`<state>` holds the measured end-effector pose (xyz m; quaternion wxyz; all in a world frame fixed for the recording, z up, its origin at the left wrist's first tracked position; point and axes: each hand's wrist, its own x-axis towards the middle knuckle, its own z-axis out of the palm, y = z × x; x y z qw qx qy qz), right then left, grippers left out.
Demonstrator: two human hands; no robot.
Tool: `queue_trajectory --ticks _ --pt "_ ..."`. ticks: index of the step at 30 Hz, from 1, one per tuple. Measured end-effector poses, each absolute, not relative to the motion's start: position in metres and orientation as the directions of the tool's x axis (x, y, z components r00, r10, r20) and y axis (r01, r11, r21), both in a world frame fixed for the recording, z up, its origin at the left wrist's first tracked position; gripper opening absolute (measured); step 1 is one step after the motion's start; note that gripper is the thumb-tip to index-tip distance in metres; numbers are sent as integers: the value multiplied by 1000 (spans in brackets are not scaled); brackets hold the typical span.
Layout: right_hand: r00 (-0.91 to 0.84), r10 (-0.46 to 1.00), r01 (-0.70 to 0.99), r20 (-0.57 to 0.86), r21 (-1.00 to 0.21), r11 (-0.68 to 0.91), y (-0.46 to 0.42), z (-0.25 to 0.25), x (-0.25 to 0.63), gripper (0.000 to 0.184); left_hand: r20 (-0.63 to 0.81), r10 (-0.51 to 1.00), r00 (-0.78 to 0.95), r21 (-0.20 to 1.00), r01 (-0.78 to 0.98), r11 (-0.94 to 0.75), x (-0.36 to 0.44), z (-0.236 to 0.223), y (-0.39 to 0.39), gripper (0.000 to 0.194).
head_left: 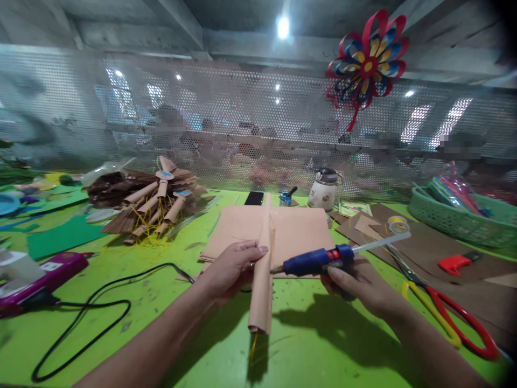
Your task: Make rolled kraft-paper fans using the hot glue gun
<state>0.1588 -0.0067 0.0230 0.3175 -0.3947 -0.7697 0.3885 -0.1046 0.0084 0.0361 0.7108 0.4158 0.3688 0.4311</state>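
In the head view my left hand (232, 269) is closed on a long tan paper roll (260, 302), which points away from me above the green table. Yellow strands hang from the roll's near end. My right hand (359, 283) grips a blue hot glue gun (311, 262) with a clear glue stick (382, 244) poking out of its back. The gun's nozzle is at the roll's right side, close to my left fingers; whether it touches the paper I cannot tell. Beneath and behind the roll lies a stack of tan paper sheets (307, 229).
Brown folded paper pieces with yellow strings (151, 207) are piled at the left. A purple power strip (60, 275) has a black cable (97, 291). At the right are red-and-yellow scissors (464, 326), a red cutter (456, 263) and a green basket (452, 215). A white jug (323, 191) stands behind.
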Motion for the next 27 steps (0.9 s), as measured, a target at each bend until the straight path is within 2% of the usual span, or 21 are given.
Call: queue_trajectory --ticks 7,20,25,27 --pt "-382 898 371 219 -854 366 5 18 159 51 -183 904 386 889 -327 320 -102 37 6 21" --pt "-511 830 252 222 -885 392 -9 19 157 46 -219 927 305 866 -377 328 -106 36 9 18" --pt "-556 813 189 175 -925 329 -9 14 162 49 -198 949 247 874 -394 285 -108 35 13 18" --pt "-520 838 169 165 -942 291 -5 12 164 50 -169 964 204 887 -396 239 -109 35 15 19"
